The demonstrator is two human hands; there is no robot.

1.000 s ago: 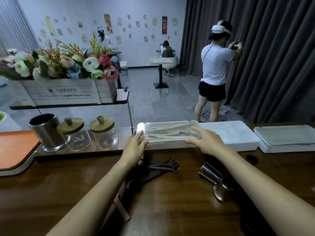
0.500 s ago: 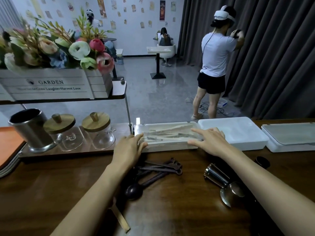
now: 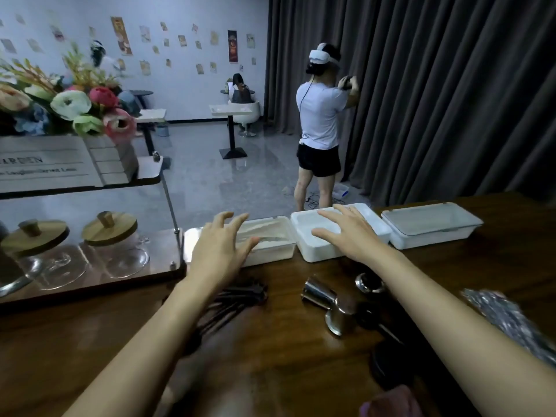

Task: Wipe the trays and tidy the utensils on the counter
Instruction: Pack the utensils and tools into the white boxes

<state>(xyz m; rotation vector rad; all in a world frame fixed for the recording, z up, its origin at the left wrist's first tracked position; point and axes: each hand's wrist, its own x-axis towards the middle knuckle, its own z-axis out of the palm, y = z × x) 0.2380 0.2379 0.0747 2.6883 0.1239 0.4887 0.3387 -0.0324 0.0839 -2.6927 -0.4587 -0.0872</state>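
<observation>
Shifted toward three o'clock, the right hand (image 3: 350, 234) is being held over the middle tray (image 3: 314, 254), the left hand (image 3: 219, 249) over the utensil tray (image 3: 272, 236), fingers spread on both.

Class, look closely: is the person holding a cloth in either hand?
No: the left hand and the right hand both have their fingers spread and hold nothing.

Probably a café: wooden counter (image 3: 285, 365), lidded jars (image 3: 112, 245), jigger (image 3: 326, 302), posters (image 3: 232, 46).
</observation>
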